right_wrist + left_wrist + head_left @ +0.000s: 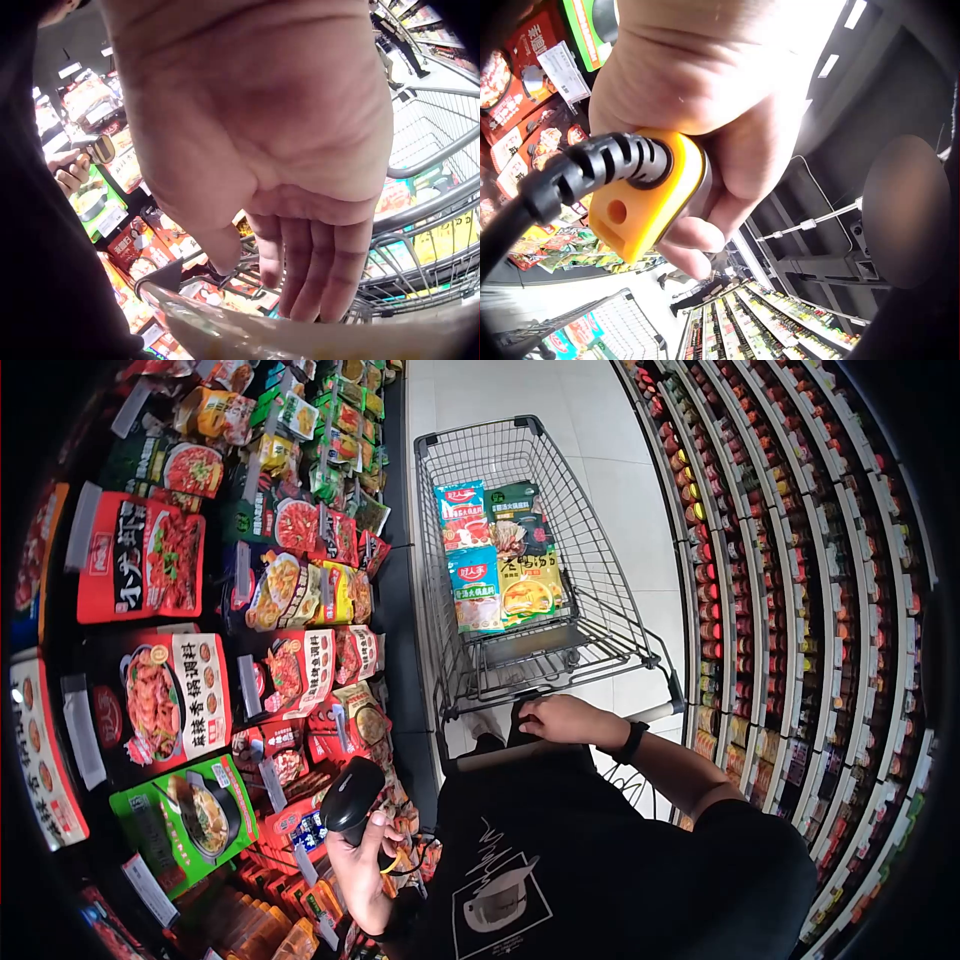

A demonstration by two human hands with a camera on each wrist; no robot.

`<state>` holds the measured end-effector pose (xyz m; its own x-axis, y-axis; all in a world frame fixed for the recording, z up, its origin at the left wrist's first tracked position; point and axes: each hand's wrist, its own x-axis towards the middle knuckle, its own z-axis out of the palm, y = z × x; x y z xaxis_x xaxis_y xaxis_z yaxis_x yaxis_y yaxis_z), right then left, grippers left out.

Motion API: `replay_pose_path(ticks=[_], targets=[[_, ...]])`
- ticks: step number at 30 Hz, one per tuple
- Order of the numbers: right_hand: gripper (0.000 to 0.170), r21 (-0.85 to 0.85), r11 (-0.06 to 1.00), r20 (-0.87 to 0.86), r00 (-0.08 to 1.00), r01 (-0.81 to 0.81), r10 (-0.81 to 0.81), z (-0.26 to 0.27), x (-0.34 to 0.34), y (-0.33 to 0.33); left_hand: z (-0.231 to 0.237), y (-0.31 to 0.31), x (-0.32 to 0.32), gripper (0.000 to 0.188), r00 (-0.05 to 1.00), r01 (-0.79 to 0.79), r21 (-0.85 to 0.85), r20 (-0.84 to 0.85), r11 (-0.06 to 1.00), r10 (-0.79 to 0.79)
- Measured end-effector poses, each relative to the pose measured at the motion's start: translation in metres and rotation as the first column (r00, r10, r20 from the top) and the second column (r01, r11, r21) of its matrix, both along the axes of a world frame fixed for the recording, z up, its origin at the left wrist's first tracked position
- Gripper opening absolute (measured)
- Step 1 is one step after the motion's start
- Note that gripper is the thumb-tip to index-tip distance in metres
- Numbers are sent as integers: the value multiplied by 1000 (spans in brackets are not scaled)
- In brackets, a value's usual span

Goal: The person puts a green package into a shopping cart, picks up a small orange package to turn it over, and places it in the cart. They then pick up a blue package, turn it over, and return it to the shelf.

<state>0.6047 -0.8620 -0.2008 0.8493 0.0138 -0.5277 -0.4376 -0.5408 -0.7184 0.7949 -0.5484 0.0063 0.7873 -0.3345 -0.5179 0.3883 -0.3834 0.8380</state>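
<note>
In the head view, a black handheld scanner (352, 798) points up and away from the left hand (360, 870), which grips it in front of the left shelf. The left wrist view shows the scanner's yellow end (679, 169) and black cable, with the fingers of the left hand (697, 97) curled round the grip. At the near end of the shopping cart (590, 540), the right hand (575, 721) lies by the handle (650, 712). Seen from the right wrist, the fingers of the right hand (255, 135) extend loosely towards the handle; contact is partly hidden.
Inside the cart lie a blue-and-red packet (463, 518), a dark green packet (515, 500), a blue packet (474, 588) and a yellow packet (530, 588). Bagged goods, including a green package (190, 820), fill the left shelf. Shelves of jars (775, 560) line the right side.
</note>
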Motion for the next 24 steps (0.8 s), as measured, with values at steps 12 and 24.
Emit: replay_pose_path(ticks=[12,24], targets=[[39,89,994,28,998,-60,58,-1,-4,-22,3,-26,6,33,1000,-17,62,20,998,16],[42,86,991,30,994,-104,102,-8,-5,-26,5,-27,2,30,999,-40,98,-1,994,41]])
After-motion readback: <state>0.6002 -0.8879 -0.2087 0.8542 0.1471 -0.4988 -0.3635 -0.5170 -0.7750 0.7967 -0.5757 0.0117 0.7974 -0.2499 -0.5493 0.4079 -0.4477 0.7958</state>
